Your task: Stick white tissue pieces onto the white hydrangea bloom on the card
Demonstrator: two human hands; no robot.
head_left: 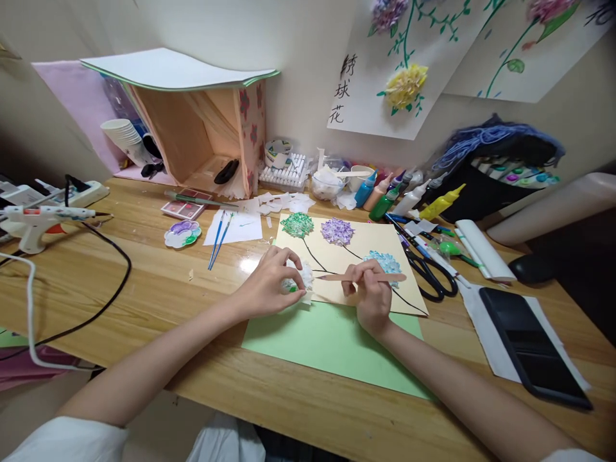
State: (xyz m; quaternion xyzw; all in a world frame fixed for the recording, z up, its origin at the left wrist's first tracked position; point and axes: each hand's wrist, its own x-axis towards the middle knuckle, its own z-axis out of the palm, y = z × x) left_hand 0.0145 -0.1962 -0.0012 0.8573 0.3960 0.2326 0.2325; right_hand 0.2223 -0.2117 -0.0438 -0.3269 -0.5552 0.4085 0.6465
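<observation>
My left hand [272, 282] curls its thumb and fingers round the edge of a small white paper flower [303, 276] with a bit of green on it. My right hand [370, 292] is closed round a pale, pencil-like wooden stick [392, 278], whose pointed tip is turned left toward the white flower. Both hands are over a cream sheet [293, 240] bearing drawn dark stems and three fluffy flower heads: green [297, 224], purple [337, 231] and light blue [385, 260], the last partly covered by the stick. Beneath lies a light green sheet [332, 343].
Paintbrushes [220, 240] and a paint palette [182, 234] lie to the left, beyond a hot glue gun [33, 221] with trailing cables. Coloured paint bottles [385, 204] line the back. Black scissors [433, 276] and a dark phone [529, 346] are at the right.
</observation>
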